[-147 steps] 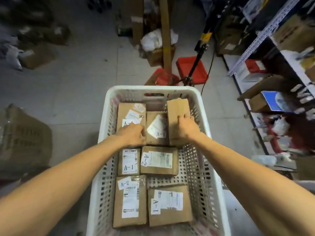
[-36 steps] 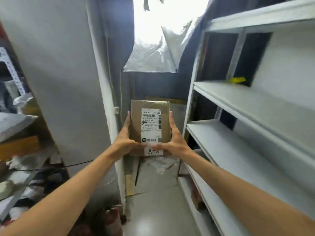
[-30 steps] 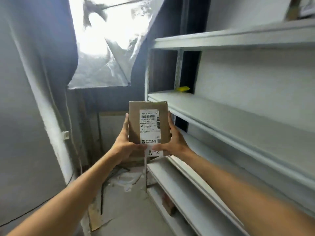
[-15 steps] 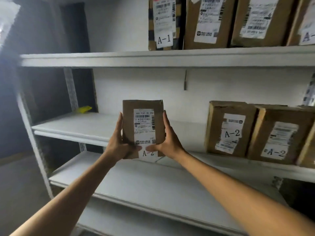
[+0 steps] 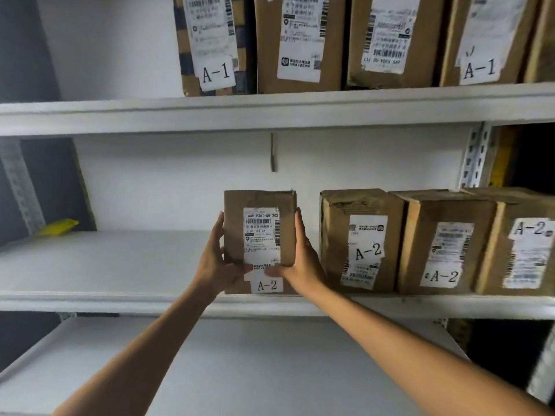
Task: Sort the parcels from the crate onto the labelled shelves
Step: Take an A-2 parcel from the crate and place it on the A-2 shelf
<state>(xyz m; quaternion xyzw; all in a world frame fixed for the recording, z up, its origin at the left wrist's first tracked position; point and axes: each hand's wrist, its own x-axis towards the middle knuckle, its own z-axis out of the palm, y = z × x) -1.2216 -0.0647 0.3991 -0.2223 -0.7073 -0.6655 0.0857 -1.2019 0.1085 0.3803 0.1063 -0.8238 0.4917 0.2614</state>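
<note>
A brown cardboard parcel [image 5: 260,235] with a white label marked A-2 stands upright at the front edge of the middle shelf [image 5: 105,301]. My left hand [image 5: 214,262] grips its left side and my right hand [image 5: 300,259] grips its right side, thumbs on the front near the label. To its right, a small gap away, three brown parcels [image 5: 360,241] stand in a row on the same shelf, marked A-2. The crate is out of view.
The top shelf [image 5: 210,112] carries several upright parcels [image 5: 300,43], two visibly marked A-1. A small yellow object [image 5: 58,227] lies at the far left of the middle shelf, which is bare between it and my hands. A lower white shelf [image 5: 240,370] lies below.
The view has swung from the crate to the shelving. The parcel in both hands has moved right, up to the middle shelf beside the A-2 row.
</note>
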